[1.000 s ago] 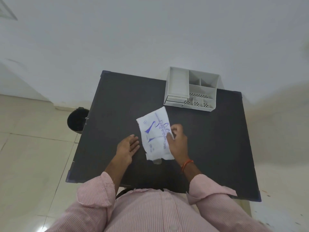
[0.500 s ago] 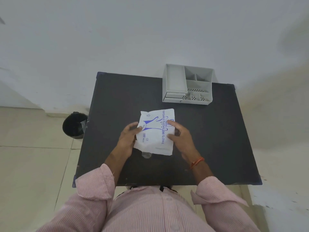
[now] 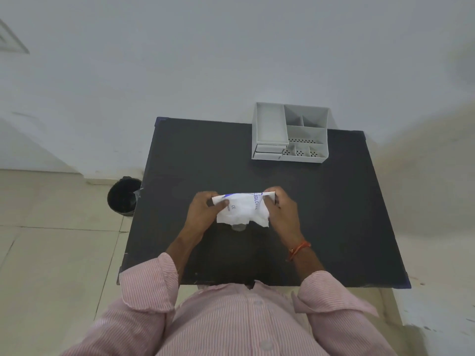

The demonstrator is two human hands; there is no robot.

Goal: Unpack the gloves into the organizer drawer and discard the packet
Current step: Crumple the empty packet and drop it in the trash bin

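White blue-printed packet [image 3: 244, 208] crumpled, torn lower edge.

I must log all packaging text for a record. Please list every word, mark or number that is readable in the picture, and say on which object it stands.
"CE" on the white glove packet, near the left hand.
"LEGLOV" in blue capitals, part of a longer word cut by the fold, on the same packet beside the right hand.
Small print under the CE mark: too blurred to read.
Organizer, bin, table: no text visible.
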